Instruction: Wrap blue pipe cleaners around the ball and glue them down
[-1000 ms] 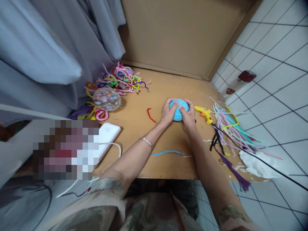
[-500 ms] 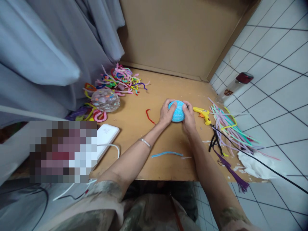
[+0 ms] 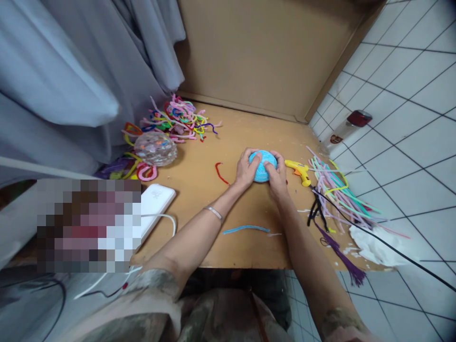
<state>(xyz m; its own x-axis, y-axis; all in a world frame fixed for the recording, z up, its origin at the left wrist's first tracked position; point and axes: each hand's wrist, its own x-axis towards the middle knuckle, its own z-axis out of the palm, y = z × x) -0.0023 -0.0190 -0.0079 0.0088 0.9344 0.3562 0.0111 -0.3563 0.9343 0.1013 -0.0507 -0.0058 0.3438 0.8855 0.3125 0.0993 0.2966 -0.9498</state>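
Note:
A round blue ball (image 3: 262, 172), wound in what looks like pipe cleaners, is held between both hands above the middle of the table. My left hand (image 3: 246, 169) wraps its left side, thumb across the front. On the right side my right hand (image 3: 279, 176) grips it, its thumb pressed on the front face. The fingers behind the ball are mostly hidden. Left of my hands lies a short red pipe cleaner (image 3: 221, 174). A blue pipe cleaner (image 3: 246, 229) rests between my forearms. Just right of my right hand is a yellow glue gun (image 3: 299, 171).
Colourful pipe cleaners (image 3: 181, 116) are heaped at the back left beside a clear bumpy ball (image 3: 156, 148). A white power bank (image 3: 158, 202) with a cable lies left. At right are pastel pipe cleaners (image 3: 342, 190), a purple tassel (image 3: 344, 259), white tissue (image 3: 374, 244) and a clear bottle (image 3: 344, 133).
My right thumb has moved inward onto the ball's front, and the right hand has shifted slightly left. The ball stays in both hands. The view has shifted slightly.

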